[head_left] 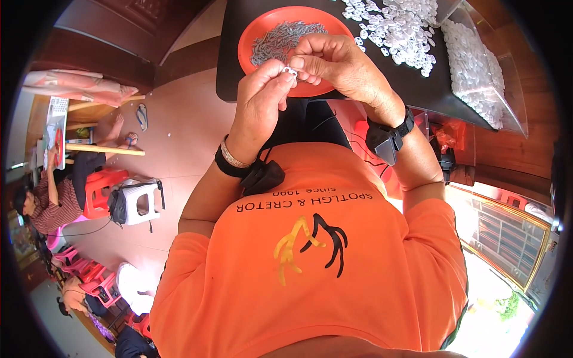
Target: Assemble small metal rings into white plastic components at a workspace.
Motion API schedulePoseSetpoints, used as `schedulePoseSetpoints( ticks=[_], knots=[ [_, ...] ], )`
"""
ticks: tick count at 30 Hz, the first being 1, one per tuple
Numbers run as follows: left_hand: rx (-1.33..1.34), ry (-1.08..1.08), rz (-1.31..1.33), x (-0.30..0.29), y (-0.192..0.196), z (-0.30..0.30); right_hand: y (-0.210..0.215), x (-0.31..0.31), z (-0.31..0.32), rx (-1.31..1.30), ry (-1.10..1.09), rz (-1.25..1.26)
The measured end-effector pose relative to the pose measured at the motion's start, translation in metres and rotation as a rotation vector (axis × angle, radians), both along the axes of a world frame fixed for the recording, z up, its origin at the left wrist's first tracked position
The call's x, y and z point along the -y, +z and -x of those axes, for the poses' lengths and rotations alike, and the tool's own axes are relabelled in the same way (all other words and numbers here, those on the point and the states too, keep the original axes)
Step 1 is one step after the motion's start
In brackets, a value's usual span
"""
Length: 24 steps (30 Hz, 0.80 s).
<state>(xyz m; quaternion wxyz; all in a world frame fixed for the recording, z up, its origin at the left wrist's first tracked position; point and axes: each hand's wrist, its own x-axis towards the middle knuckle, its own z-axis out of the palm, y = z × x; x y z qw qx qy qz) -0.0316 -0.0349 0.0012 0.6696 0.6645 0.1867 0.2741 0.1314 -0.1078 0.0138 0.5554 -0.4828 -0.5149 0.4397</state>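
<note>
My left hand (262, 89) pinches a small white plastic piece (290, 71) with round openings between thumb and fingertips. Right beside it, my right hand (343, 67) has thumb and forefinger closed at the piece's upper edge; whatever those fingertips hold is too small to make out. Both hands are over the near rim of a round red-orange tray (246, 45), in which a heap of small grey pins (280, 40) lies. To the right of the tray, many loose white pieces (400, 33) like the held one are scattered across the black tabletop (439, 89).
A clear bin (516, 104) packed with white pieces stands at the table's right end. A red plastic bag (450, 134) is below it. On the left, a person (57, 203) sits at another table, near a white stool (143, 200) bearing a dark bag.
</note>
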Motion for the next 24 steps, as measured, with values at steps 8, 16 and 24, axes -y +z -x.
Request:
schedulePoseSetpoints(
  ticks=[8, 16, 24],
  knots=[
    [0.021, 0.037, -0.025, 0.003, -0.009, 0.001, -0.003, 0.006, 0.018, 0.11, -0.149, -0.003],
    [0.0, 0.052, 0.1, -0.002, -0.007, 0.003, -0.001, 0.0, 0.012, 0.182, -0.12, -0.016],
    [0.089, 0.09, 0.215, -0.025, -0.009, 0.013, 0.005, -0.014, -0.026, 0.704, -0.249, 0.145]
  ],
)
